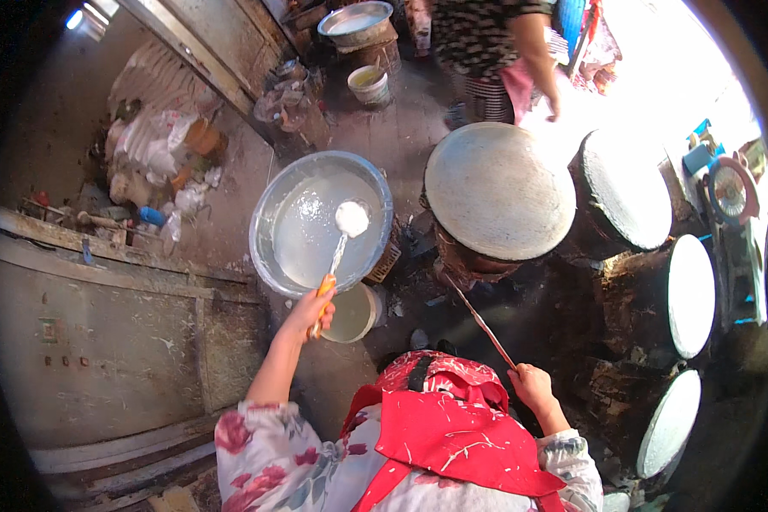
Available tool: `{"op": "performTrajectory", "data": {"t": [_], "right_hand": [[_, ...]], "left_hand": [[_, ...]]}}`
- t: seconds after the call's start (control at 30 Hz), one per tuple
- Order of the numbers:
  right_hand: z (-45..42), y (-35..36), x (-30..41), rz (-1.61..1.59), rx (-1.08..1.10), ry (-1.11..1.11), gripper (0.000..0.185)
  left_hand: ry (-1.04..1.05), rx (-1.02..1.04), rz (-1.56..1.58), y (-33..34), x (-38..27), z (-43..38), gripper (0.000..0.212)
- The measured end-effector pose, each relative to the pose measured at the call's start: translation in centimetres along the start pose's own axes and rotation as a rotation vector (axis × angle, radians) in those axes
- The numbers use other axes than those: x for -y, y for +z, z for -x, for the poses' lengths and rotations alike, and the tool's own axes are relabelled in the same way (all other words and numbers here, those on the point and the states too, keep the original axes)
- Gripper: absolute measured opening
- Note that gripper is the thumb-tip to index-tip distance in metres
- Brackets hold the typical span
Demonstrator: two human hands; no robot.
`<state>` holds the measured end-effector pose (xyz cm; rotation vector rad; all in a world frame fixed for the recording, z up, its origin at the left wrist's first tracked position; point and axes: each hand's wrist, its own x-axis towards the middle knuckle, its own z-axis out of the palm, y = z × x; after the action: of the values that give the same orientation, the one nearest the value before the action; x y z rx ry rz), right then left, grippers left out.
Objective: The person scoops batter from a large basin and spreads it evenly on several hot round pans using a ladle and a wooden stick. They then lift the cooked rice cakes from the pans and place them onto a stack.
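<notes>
My left hand grips the orange handle of a ladle. White batter fills the ladle's bowl, which is over a wide metal basin of thin white batter. In my right hand is a long thin stick, pointing up and left; its far end lies close to the base of a round griddle. The griddle's pale surface has no batter plainly visible on it. Below the basin stands a bucket of cloudy liquid, partly hidden by the basin and my left hand.
More round griddles curve down the right side, beside a small fan. A person stands beyond the nearest griddle. At the top are another basin and a bucket. Sacks lie piled at left.
</notes>
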<state>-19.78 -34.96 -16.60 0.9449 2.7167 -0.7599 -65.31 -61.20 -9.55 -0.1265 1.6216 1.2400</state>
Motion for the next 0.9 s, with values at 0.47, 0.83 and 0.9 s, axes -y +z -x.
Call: {"op": "performTrajectory", "data": {"t": [0.47,0.83,0.9], "right_hand": [[-11.7,4.5,13.8,-0.215,0.107,-0.042,0.032],[-20.4,9.6,24.6,-1.37,0.664,0.391,0.051],[-20.2,6.6,26.9,-1.383,0.671,0.332,0.051]], "left_hand": [[-0.108,0.073,-0.656,-12.5,5.4,-13.8,0.043],[-0.23,0.781,1.383,-3.0,3.3,1.0,0.032],[-0.128,0.781,1.356,-2.8,1.0,4.5,0.034]]}}
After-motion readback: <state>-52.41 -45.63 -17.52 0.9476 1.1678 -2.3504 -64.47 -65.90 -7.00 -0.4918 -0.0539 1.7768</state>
